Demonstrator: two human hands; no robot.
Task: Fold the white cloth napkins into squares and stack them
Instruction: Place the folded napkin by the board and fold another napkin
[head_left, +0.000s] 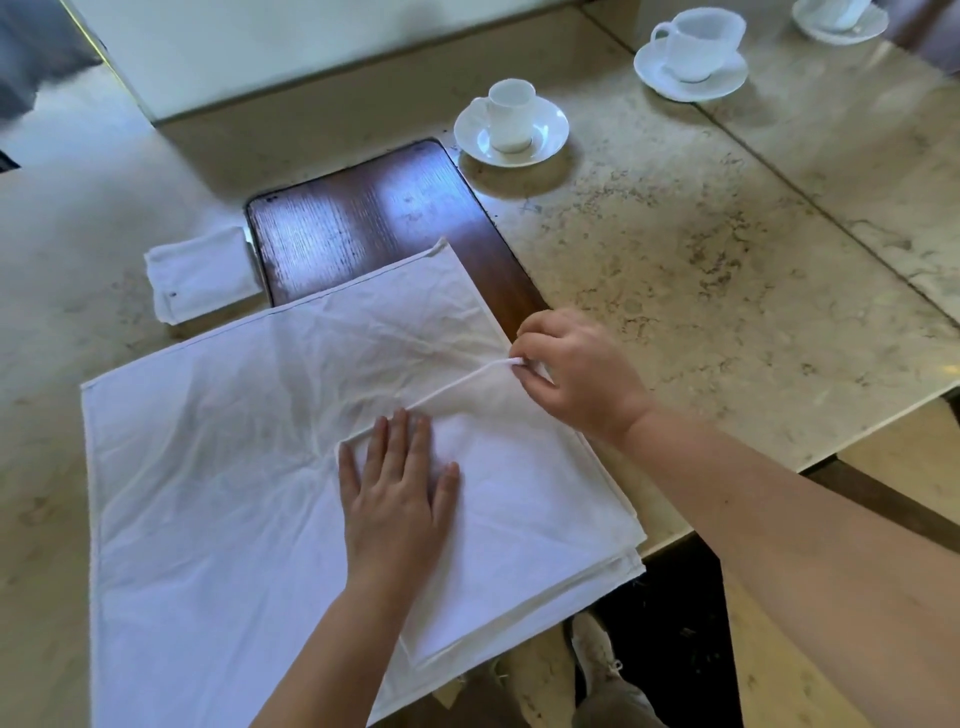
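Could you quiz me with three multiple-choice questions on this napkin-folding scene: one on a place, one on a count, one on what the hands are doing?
1. Where does the folded napkin lie?
A. left of the dark wooden panel
B. on a saucer
C. on the floor

2. How many cups on saucers show?
A. one
B. three
C. five

3. What is the right hand doing?
A. lying flat
B. pinching the large napkin's edge
C. holding a cup

Answers: 1 A, it sits beside the panel's left edge. 2 B, three stand at the far right. 3 B, fingers pinch the raised hem while the left hand presses flat.

Hands (397, 483) on white napkin (218, 467)
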